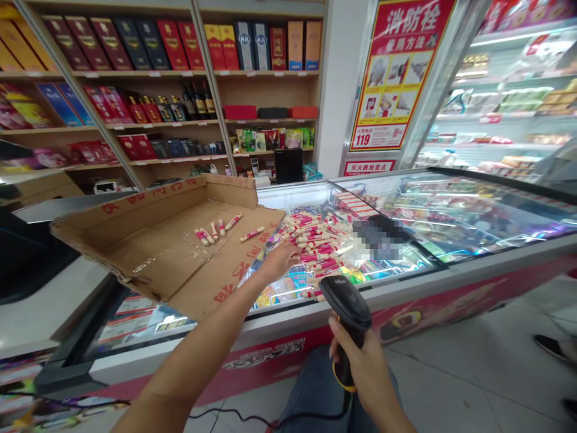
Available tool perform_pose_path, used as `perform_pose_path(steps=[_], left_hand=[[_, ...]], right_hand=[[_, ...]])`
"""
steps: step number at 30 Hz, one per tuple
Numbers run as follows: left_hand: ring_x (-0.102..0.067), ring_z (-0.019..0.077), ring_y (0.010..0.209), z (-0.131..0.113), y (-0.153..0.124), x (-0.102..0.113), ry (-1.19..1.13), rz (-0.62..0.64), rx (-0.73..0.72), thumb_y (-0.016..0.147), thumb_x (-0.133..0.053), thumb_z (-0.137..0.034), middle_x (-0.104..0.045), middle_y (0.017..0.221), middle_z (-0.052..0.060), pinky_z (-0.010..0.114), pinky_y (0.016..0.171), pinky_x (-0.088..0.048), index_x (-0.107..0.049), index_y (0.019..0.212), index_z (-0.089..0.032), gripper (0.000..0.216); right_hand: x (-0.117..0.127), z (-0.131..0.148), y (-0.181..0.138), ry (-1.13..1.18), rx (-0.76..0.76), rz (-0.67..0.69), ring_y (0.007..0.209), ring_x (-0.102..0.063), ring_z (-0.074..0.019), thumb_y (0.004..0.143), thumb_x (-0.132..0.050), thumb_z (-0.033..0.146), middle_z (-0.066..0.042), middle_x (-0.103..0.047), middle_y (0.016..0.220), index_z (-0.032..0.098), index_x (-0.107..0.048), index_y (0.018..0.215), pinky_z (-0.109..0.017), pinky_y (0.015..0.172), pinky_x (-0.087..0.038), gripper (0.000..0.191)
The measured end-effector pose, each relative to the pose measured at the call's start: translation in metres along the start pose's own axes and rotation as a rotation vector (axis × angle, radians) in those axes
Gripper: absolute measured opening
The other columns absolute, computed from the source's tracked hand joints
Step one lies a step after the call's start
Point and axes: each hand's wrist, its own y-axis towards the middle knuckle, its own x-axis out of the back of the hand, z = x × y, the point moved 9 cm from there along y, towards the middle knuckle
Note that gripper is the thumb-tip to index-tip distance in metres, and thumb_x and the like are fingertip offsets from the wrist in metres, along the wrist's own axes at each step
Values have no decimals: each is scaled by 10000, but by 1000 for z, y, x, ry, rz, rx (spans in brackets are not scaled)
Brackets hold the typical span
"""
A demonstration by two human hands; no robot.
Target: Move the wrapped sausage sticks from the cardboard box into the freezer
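Note:
A loose heap of sausage sticks in cream and pink wrappers lies on the glass top of a chest freezer. My left hand reaches to the heap's near left side, its fingers stretched out against the sticks; their tips are partly hidden. In my right hand is a black barcode scanner with a yellow trim, gripped by its handle and held low before the freezer's front edge. Left of the heap, a cut-open cardboard box rests on the freezer with several sausage sticks in it.
Shelves of boxed goods and bottles stand behind the freezer. A red fire-hydrant poster hangs beside a lit display cooler. The scanner's black cable runs low to the left. Someone's shoe shows at the right.

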Motion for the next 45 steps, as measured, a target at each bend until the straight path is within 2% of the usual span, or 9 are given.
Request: perform_pose_path(steps=[4, 7, 11, 14, 20, 26, 29, 39, 45], left_hand=[[-612, 218, 968, 9, -3, 5, -150, -73, 59, 864, -589, -168, -684, 1004, 105, 314, 866, -458, -688, 954, -148, 136], [-611, 183, 863, 15, -7, 14, -315, -113, 95, 897, -525, -203, -681, 923, 77, 279, 790, -456, -675, 908, -148, 160], [-505, 122, 625, 17, -13, 21, -597, -75, 104, 921, -486, -394, -561, 682, 9, 224, 588, -406, -631, 830, -147, 300], [-421, 98, 561, 16, -16, 27, -745, -63, 108, 894, -490, -526, -468, 623, -23, 208, 527, -365, -607, 845, -148, 399], [-463, 116, 675, 11, -18, 36, -738, -134, 108, 875, -489, -574, -519, 738, 10, 216, 595, -399, -587, 815, -150, 439], [-390, 101, 596, 4, -21, 35, -682, -156, 132, 891, -476, -544, -420, 622, -25, 201, 543, -350, -580, 761, -158, 420], [-384, 99, 585, 5, -21, 34, -678, -155, 132, 892, -481, -531, -424, 620, -26, 202, 531, -340, -591, 770, -155, 410], [-410, 107, 621, 3, -20, 37, -632, -167, 98, 898, -467, -512, -461, 656, -17, 206, 566, -351, -559, 722, -164, 401], [-374, 101, 586, 1, -19, 35, -642, -135, 65, 911, -449, -515, -399, 615, -30, 203, 538, -332, -481, 670, -179, 414]], right_hand=[[-2, 2, 3, -7, -10, 10, 412, -518, -127, 739, -733, 530, 30, -574, 448, 134, -648, 796, -231, 445, -413, 409], [-4, 7, 6, -26, 4, 4, 418, -529, -134, 739, -730, 534, 29, -578, 451, 144, -653, 795, -234, 451, -426, 402], [-10, 15, 12, -56, 46, -2, 410, -529, -142, 748, -712, 541, 28, -567, 439, 153, -657, 773, -242, 442, -433, 393], [-17, 23, 14, -81, 94, -5, 411, -524, -142, 760, -698, 539, 26, -566, 441, 158, -657, 745, -241, 430, -423, 384], [-32, 30, 14, -117, 131, 2, 448, -557, -154, 782, -686, 511, 23, -578, 468, 149, -668, 794, -252, 473, -454, 363], [-39, 20, 16, -118, 110, -29, 447, -565, -162, 783, -673, 532, 25, -576, 472, 137, -687, 858, -264, 477, -461, 402], [-40, 20, 16, -121, 121, -32, 449, -563, -162, 785, -672, 531, 24, -577, 474, 134, -692, 866, -263, 476, -453, 406], [-41, 23, 17, -114, 109, -32, 454, -558, -155, 785, -674, 533, 23, -583, 476, 151, -668, 778, -264, 501, -449, 382], [-41, 23, 17, -115, 98, -30, 446, -557, -156, 773, -681, 548, 27, -575, 465, 161, -657, 742, -256, 483, -442, 388]])
